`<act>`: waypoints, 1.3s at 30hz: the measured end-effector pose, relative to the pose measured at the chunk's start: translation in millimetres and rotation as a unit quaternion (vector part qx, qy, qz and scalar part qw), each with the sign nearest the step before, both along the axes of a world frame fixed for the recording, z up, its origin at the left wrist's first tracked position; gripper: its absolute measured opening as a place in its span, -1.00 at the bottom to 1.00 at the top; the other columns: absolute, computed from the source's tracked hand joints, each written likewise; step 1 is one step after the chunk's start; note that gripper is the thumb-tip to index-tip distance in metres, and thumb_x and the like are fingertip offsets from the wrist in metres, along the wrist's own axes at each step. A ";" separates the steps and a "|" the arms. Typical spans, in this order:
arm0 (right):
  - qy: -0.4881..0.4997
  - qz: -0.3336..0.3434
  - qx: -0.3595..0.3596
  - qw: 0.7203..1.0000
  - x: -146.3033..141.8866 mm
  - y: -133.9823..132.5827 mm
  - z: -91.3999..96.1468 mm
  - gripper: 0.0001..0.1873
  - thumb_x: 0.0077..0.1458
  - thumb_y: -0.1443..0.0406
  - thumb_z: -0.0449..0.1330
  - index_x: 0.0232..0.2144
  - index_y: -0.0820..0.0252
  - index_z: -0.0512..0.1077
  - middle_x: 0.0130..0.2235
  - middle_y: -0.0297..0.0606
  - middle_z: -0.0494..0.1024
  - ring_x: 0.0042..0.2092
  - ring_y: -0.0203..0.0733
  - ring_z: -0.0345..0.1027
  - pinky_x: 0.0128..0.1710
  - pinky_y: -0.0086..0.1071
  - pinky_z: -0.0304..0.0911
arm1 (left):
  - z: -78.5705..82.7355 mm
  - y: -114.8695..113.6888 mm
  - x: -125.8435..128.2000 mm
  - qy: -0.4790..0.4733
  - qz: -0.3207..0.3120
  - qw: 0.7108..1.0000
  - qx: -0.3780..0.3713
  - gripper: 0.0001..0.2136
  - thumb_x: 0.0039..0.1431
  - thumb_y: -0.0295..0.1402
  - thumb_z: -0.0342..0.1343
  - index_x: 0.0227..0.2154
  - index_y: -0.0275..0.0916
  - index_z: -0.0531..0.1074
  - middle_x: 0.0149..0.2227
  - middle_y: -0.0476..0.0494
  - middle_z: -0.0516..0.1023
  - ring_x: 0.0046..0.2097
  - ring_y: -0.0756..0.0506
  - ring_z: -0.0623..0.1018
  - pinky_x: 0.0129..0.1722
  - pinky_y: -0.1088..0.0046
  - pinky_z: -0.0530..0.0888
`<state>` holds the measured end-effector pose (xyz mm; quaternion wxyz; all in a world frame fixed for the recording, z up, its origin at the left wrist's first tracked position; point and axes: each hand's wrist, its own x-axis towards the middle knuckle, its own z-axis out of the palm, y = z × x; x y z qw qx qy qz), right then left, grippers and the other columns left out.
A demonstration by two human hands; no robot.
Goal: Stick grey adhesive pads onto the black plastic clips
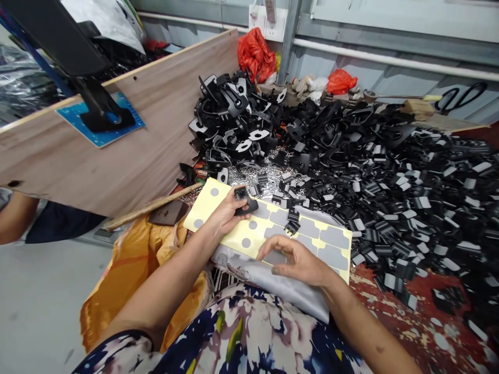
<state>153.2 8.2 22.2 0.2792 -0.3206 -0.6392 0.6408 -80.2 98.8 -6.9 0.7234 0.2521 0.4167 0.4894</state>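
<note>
Yellow sticker sheet (234, 240), dotted with grey pads, is lying across the lap, near the pile of black plastic parts (390, 171). Left hand (226, 214) is pinching a small black clip (245, 201) over the sheet. Right hand (300, 262) is touching a grey pad (279, 258) with half-curled fingers (273, 244); cannot tell if gripping.

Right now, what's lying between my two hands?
In the head view, the yellow sticker sheet with grey pads spans the gap between the left hand and the right hand; a small loose black clip sits on it.
</note>
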 end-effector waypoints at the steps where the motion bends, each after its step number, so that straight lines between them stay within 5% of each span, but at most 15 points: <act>1: -0.011 -0.078 0.035 0.996 1.4 0.2 0.2 -0.83 0.22 0.21 0.34 -0.15 0.06 0.49 -0.10 -0.26 0.60 -0.01 -0.08 0.49 0.09 -0.16 0.38 | 3.4 -4.3 1.2 0.001 -0.005 1.000 0.000 -0.36 -0.07 -0.53 0.44 0.10 -0.06 0.40 -0.27 -0.01 0.43 -0.38 -0.01 0.44 -0.46 0.43 0.55; 4: -0.055 -0.301 0.125 0.944 3.2 2.8 -3.0 -0.84 0.19 0.32 0.32 -0.20 0.04 0.42 -0.22 -0.34 0.52 -0.14 -0.16 0.43 -0.05 -0.27 0.34 | 14.4 -24.4 8.5 -0.034 -0.052 0.998 0.002 -0.43 0.04 -0.38 0.45 0.12 -0.04 0.41 -0.17 -0.07 0.46 -0.28 -0.06 0.50 -0.36 0.38 0.59; 6: -0.071 -0.344 0.152 0.924 3.2 4.6 -4.9 -0.81 0.18 0.35 0.31 -0.17 0.04 0.42 -0.24 -0.35 0.51 -0.17 -0.17 0.41 -0.08 -0.28 0.32 | 19.7 -39.0 16.2 -0.073 -0.086 0.994 -0.005 -0.51 0.15 -0.22 0.40 0.13 -0.04 0.43 -0.12 -0.11 0.49 -0.24 -0.07 0.52 -0.33 0.39 0.58; 14: -0.068 -0.368 0.169 0.912 -5.1 6.4 -13.4 -0.88 0.19 0.35 0.29 -0.24 0.06 0.43 -0.26 -0.33 0.52 -0.17 -0.16 0.42 -0.09 -0.26 0.33 | 25.6 -58.2 45.2 -0.150 -0.096 0.984 -0.027 -0.59 0.24 -0.08 0.30 0.08 -0.09 0.47 -0.08 -0.16 0.52 -0.23 -0.14 0.54 -0.33 0.31 0.59; 29: -0.083 -0.382 0.193 0.900 -12.8 8.1 -19.2 -0.93 0.22 0.35 0.26 -0.26 0.07 0.43 -0.27 -0.34 0.52 -0.20 -0.18 0.44 -0.11 -0.29 0.37 | 24.5 -59.6 44.5 -0.166 -0.100 0.980 -0.032 -0.61 0.27 -0.09 0.28 0.09 -0.08 0.46 -0.13 -0.14 0.46 -0.24 -0.10 0.48 -0.30 0.30 0.61; 35: -0.124 -0.375 0.251 0.884 -14.6 5.5 -13.9 -0.89 0.24 0.39 0.24 -0.28 0.06 0.41 -0.30 -0.37 0.52 -0.23 -0.20 0.44 -0.16 -0.32 0.39 | 26.3 -64.2 45.1 -0.143 -0.103 0.984 -0.008 -0.55 0.21 -0.18 0.35 0.12 -0.03 0.41 -0.11 -0.11 0.43 -0.19 -0.09 0.49 -0.27 0.34 0.61; 39: -0.175 -0.369 0.337 0.848 -19.0 2.0 -19.5 -0.83 0.27 0.42 0.22 -0.15 0.05 0.40 -0.27 -0.33 0.53 -0.23 -0.16 0.48 -0.20 -0.29 0.44 | 20.5 -67.6 57.2 -0.073 -0.067 0.994 0.050 -0.44 0.08 -0.31 0.44 0.11 -0.01 0.34 -0.14 -0.03 0.40 -0.28 -0.03 0.49 -0.40 0.48 0.53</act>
